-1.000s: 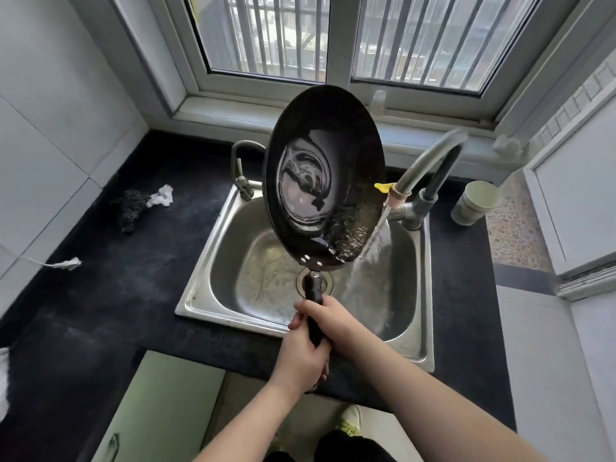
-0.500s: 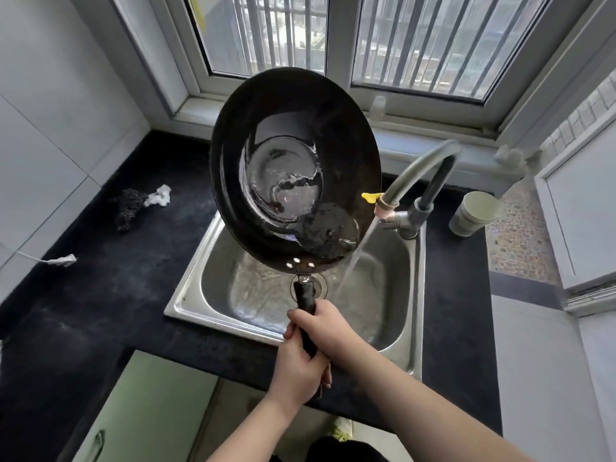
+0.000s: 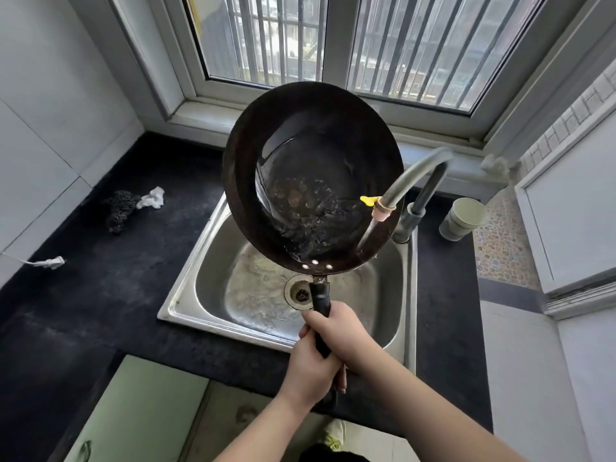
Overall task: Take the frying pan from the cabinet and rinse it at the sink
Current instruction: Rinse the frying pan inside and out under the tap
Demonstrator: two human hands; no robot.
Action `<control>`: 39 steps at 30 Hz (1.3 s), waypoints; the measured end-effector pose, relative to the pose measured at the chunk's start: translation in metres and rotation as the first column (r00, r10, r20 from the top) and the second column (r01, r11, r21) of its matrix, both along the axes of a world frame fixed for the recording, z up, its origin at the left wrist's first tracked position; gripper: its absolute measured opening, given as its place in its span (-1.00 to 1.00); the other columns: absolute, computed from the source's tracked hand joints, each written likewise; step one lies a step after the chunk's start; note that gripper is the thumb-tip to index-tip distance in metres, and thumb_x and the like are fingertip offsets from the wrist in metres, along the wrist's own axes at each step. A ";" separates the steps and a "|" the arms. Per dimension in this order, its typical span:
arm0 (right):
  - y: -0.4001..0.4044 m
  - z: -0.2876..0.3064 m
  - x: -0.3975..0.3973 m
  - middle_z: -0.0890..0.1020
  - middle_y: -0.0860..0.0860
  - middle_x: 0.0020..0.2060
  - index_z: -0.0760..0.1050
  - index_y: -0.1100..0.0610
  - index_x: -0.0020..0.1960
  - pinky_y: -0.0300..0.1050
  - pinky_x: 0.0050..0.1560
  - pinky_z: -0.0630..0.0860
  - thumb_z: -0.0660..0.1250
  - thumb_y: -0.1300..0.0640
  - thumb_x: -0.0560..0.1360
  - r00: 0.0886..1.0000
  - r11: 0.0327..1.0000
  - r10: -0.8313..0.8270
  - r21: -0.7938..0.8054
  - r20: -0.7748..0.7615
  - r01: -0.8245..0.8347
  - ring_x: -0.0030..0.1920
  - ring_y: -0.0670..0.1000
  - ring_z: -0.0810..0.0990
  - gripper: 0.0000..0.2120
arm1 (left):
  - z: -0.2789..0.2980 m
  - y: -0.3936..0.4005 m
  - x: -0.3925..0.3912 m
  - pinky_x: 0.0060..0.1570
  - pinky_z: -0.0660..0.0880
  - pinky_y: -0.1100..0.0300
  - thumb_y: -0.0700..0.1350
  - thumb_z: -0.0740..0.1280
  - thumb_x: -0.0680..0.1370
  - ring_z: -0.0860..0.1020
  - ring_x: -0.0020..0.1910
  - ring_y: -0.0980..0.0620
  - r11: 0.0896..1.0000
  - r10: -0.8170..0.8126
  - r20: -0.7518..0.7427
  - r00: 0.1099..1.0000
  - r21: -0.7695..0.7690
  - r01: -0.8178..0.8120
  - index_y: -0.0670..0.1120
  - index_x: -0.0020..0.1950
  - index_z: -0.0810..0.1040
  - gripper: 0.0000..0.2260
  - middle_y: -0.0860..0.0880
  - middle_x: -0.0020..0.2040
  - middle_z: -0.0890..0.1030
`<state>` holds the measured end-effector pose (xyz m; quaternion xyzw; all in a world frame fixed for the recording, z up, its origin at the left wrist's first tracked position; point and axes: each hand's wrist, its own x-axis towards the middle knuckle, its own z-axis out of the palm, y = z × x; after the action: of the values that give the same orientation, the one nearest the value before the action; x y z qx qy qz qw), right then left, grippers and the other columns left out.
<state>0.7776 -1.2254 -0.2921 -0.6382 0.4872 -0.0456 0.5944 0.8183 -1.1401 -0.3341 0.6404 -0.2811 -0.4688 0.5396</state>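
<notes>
A black frying pan (image 3: 300,155) hangs tilted over the steel sink (image 3: 186,295), its inside facing me and wet near the lower edge. Both hands grip its black handle (image 3: 320,296): my left hand (image 3: 308,371) lower down, my right hand (image 3: 340,331) above it. The grey tap (image 3: 411,175) arches in from the right, its spout at the pan's lower right rim. Water runs from the spout onto the pan. The drain (image 3: 300,292) shows just below the pan.
Dark counter (image 3: 100,295) surrounds the sink. A black scrubber (image 3: 120,205) with a white rag (image 3: 151,198) lies at left, and a small white plug (image 3: 48,262) nearer. A pale cup (image 3: 461,218) stands right of the tap. A green cabinet door (image 3: 140,411) stands below.
The pan has turned to face me more fully and shifted right, so the tap's stream now strikes its lower right rim. Both hands keep their grip on the handle.
</notes>
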 end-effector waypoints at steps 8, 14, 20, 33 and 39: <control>0.002 0.007 0.002 0.72 -0.02 -0.31 0.58 0.15 -0.27 -0.23 -0.14 0.53 0.27 0.12 0.49 0.992 0.992 -0.123 0.013 0.002 0.123 -0.30 -0.14 0.63 -0.78 | 0.006 -0.004 0.010 -0.55 0.38 0.17 -0.29 0.27 0.44 0.48 -0.57 -0.13 0.993 -0.116 -0.045 0.992 -0.037 0.115 -0.19 0.01 0.49 -0.84 -0.31 -0.47 0.51; 0.003 0.009 0.005 0.71 -0.06 -0.34 0.65 0.20 -0.24 -0.26 -0.21 0.51 0.27 0.10 0.50 0.985 0.985 -0.173 -0.027 -0.029 0.172 -0.32 -0.14 0.63 -0.74 | 0.009 -0.006 0.021 -0.53 0.37 0.16 -0.34 0.26 0.49 0.44 -0.60 -0.10 0.979 -0.204 -0.117 0.972 -0.030 0.201 -0.23 0.06 0.45 -0.84 -0.26 -0.49 0.48; 0.005 0.008 0.011 0.67 -0.08 -0.41 0.68 0.13 -0.27 -0.29 -0.27 0.46 0.28 0.06 0.50 0.976 0.978 -0.201 -0.071 -0.083 0.195 -0.37 -0.17 0.60 -0.72 | 0.011 -0.005 0.027 -0.56 0.33 0.22 -0.37 0.26 0.49 0.38 -0.64 -0.05 0.974 -0.226 -0.247 0.942 -0.042 0.223 -0.25 0.00 0.43 -0.88 -0.16 -0.53 0.44; 0.013 0.001 0.016 0.63 -0.07 -0.41 0.69 0.20 -0.18 -0.41 -0.40 0.41 0.29 0.00 0.54 0.959 0.965 -0.257 -0.088 -0.118 0.248 -0.38 -0.14 0.58 -0.68 | 0.004 -0.001 0.036 -0.62 0.31 0.27 -0.34 0.25 0.41 0.36 -0.71 -0.01 0.966 -0.250 -0.375 0.893 -0.030 0.258 -0.24 -0.29 0.41 -0.91 -0.12 -0.60 0.40; 0.013 0.000 0.018 0.63 0.03 -0.39 0.65 0.18 -0.25 -0.18 -0.22 0.48 0.30 -0.03 0.54 0.955 0.962 -0.268 -0.091 -0.130 0.257 -0.35 -0.04 0.59 -0.66 | 0.006 -0.001 0.037 -0.60 0.30 0.29 -0.35 0.23 0.39 0.33 -0.71 0.01 0.967 -0.235 -0.473 0.849 -0.024 0.255 -0.22 -0.35 0.39 -0.87 -0.10 -0.60 0.36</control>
<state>0.7955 -1.2126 -0.2924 -0.5908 0.6064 -0.0968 0.5234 0.8554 -1.1410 -0.3281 0.4765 -0.2112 -0.6808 0.5147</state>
